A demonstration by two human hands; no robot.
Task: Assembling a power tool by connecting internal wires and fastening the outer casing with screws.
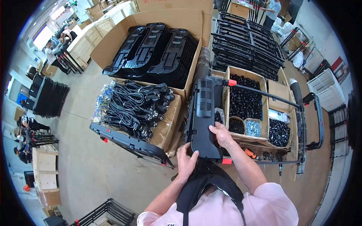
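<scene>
A black plastic motor cover (204,132) with a raised, slotted vent housing lies lengthwise before me. It sits at the left end of a black metal frame (264,95) with red corner pieces. My left hand (186,162) grips the cover's near left edge, thumb on top. My right hand (222,135) holds its right edge, with the thumb on the top face and the fingers partly hidden at the side. Right of the cover, a divided cardboard box (265,113) holds black plastic caps (245,96), silver screws (253,128), dark screws (236,125) and black round knobs (279,133).
Bundled black power cords (137,105) lie on a carton at left, beside another black frame (130,142). Stacked black covers (151,51) fill a big carton behind. Black frames (247,45) are piled at far right. An orange-handled tool (250,153) lies below the box. People work farther off.
</scene>
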